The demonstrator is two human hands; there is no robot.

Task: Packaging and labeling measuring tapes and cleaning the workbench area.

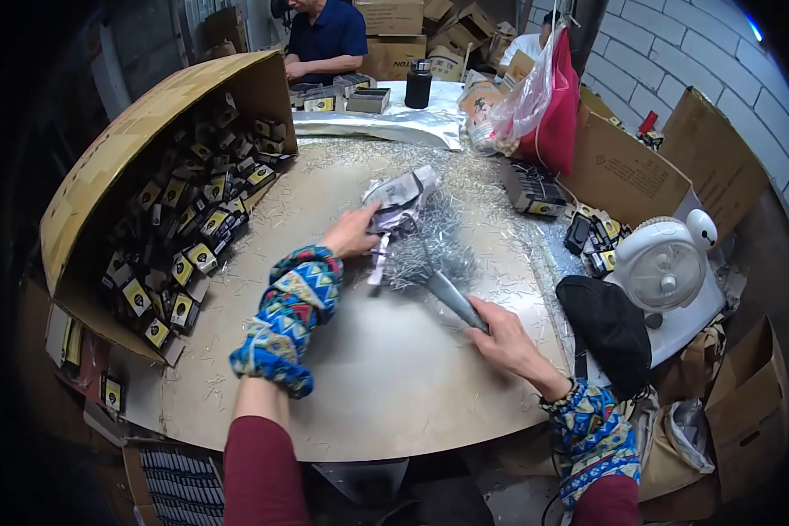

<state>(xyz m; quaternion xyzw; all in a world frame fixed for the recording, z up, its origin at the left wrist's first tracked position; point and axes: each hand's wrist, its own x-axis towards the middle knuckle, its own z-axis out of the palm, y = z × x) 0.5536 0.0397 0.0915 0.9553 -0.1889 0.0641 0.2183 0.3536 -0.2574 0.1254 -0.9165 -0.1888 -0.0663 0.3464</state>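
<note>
My right hand [510, 337] is wrapped round the handle of a grey metal tool [454, 302], which points away from me to the upper left. Its far end is buried in a heap of thin silvery metal pins [434, 241], so its kind is hidden. Left of the heap, my left hand [351, 231] grips the edge of a crumpled pale lilac cloth [403, 193] with dark patches. The cloth lies against the pins, and a loose strip hangs toward me. Both my forearms wear blue patterned sleeve covers.
On the left, a tipped cardboard box [162, 114] spills small black-and-yellow boxes [184, 228]. Scattered pins cover the tabletop [368, 386]. At right stand a white fan [666, 267], a black bag [600, 329] and cartons. Across the table, a person [329, 39] sits near a black bottle [418, 83].
</note>
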